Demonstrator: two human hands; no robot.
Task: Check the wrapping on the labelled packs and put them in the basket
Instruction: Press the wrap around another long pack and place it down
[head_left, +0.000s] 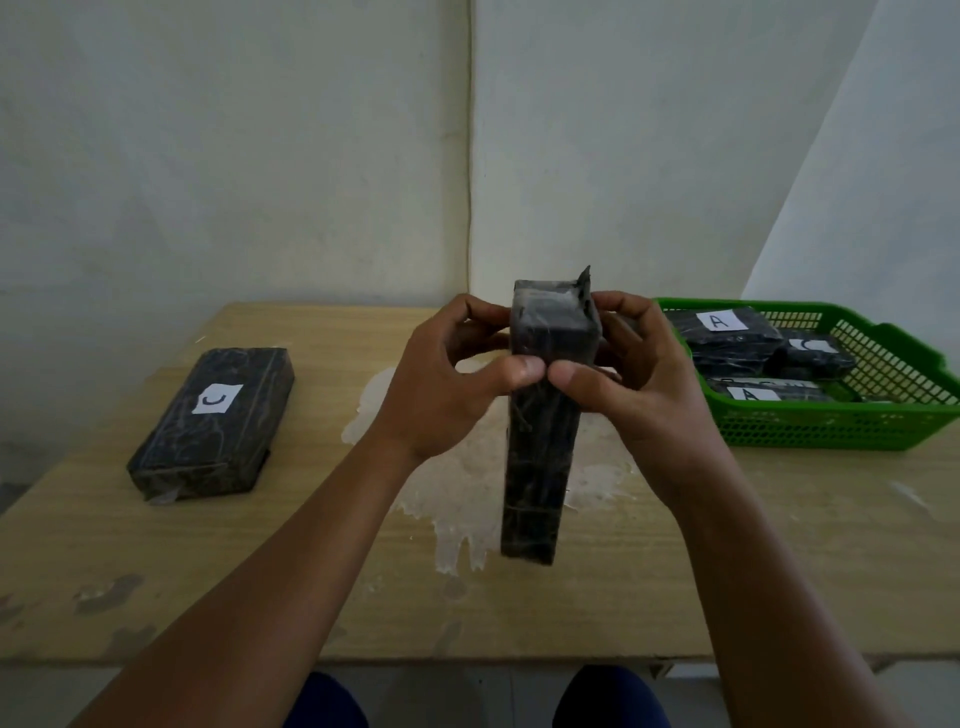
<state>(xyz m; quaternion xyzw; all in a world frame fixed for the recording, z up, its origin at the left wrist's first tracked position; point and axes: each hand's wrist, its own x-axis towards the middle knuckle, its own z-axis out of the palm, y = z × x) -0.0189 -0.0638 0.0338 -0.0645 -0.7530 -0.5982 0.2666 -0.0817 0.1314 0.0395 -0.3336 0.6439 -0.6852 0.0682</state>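
A black plastic-wrapped pack (540, 441) stands on end over the middle of the table, its label out of sight. My left hand (447, 379) grips its upper left side and my right hand (634, 384) grips its upper right side, thumbs meeting on the near face. A loose flap of wrapping sticks up at the top right corner. Another black pack (213, 421) with a white label marked "C" lies flat at the left. The green mesh basket (831, 426) at the right holds several black packs, two labelled "A" (722, 332).
The wooden table (156, 571) has a pale peeled patch under the held pack and worn spots near the front edge. A white wall corner rises right behind the table. Blue-clad knees show below the front edge.
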